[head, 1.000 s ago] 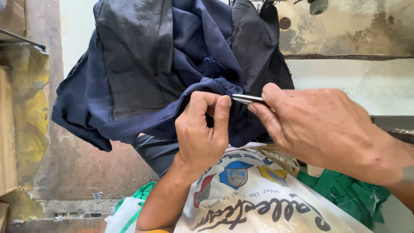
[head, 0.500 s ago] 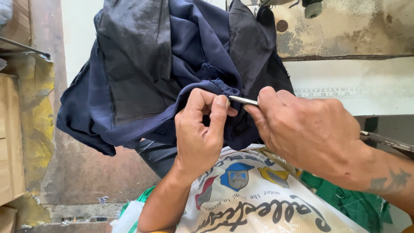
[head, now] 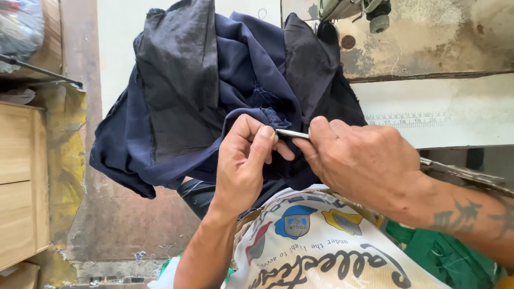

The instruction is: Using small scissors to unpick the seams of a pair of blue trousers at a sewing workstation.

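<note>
A dark navy garment with grey lining panels hangs bunched over the table edge in the head view. My left hand pinches a fold of its seam between thumb and forefinger. My right hand grips a thin metal tool, whose tip points into the pinched seam. Both hands sit close together just below the cloth's middle.
A worn sewing-machine table with a printed ruler strip lies at right, the machine's base at top. A printed cream sack covers my lap, green cloth beside it. Wooden drawers stand at left.
Both hands and the garment have shifted slightly lower and rightward in view. The right hand has drawn closer to the left, keeping the tool at the seam.
</note>
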